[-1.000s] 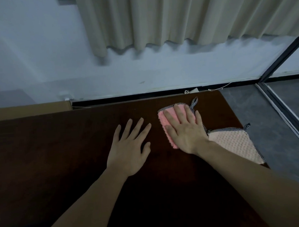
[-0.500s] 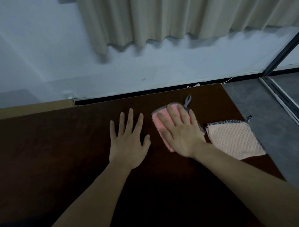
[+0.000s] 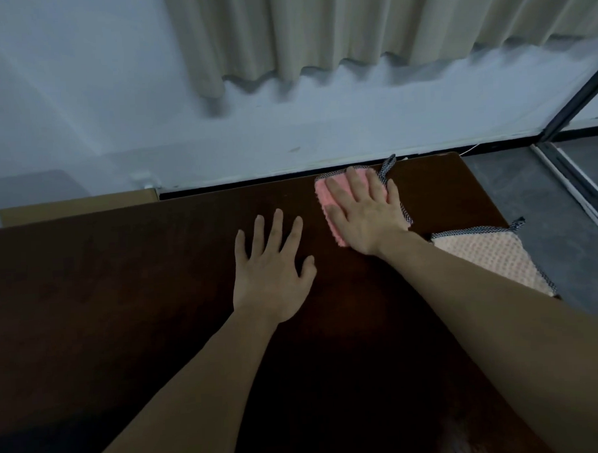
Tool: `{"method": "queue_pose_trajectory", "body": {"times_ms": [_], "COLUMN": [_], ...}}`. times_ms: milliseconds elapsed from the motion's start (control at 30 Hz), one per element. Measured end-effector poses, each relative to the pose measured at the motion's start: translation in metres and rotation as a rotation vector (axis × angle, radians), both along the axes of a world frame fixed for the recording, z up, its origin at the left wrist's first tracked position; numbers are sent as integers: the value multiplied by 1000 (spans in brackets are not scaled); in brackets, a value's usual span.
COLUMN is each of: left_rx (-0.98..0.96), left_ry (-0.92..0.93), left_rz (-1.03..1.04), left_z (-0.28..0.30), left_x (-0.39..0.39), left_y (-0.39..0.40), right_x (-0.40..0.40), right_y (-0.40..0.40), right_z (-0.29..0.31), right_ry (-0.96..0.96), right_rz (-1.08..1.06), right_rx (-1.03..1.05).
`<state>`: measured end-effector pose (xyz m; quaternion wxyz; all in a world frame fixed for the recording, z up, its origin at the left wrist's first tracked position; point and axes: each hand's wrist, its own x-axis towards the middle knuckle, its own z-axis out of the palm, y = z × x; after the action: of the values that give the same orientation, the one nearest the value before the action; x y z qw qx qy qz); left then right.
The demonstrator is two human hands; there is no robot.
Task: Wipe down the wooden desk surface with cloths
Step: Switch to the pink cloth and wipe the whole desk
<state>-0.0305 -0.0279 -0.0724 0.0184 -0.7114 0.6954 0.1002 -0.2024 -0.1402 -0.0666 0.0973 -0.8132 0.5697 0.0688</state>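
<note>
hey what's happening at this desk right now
A person is wiping a dark wooden desk. The right hand presses flat on a pink cloth near the desk's far edge. The left hand rests flat on the bare wood beside it. A second, peach cloth lies untouched at the right edge.

Bench (image 3: 129, 285): dark wood, smooth, low sheen. Pink cloth (image 3: 327, 199) under my right hand (image 3: 365, 216): fluffy nap, woven checked edging. Peach cloth (image 3: 490, 255): waffle-textured, matt. Curtain (image 3: 350, 25): matt beige fabric. Floor (image 3: 515, 182): matt grey.
</note>
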Motion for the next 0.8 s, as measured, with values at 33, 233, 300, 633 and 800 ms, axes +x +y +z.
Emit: {"method": "queue_pose_trajectory", "body": {"times_ms": [33, 233, 300, 633, 800], "left_rx": [-6, 5, 20, -21, -39], "left_ry": [3, 8, 3, -3, 12], "left_rz": [3, -9, -8, 5, -2], "left_z": [0, 2, 3, -1, 0], "left_x": [-1, 1, 0, 0, 1], "left_y": [1, -1, -2, -2, 1], "right_x": [-1, -27, -32, -24, -30], "right_y": [2, 74, 90, 46, 84], "right_z": [0, 3, 4, -2, 0], "right_ry": [0, 4, 14, 9, -9], "right_rz": [4, 91, 97, 6, 0], "right_rx": [-2, 9, 31, -3, 3]}}
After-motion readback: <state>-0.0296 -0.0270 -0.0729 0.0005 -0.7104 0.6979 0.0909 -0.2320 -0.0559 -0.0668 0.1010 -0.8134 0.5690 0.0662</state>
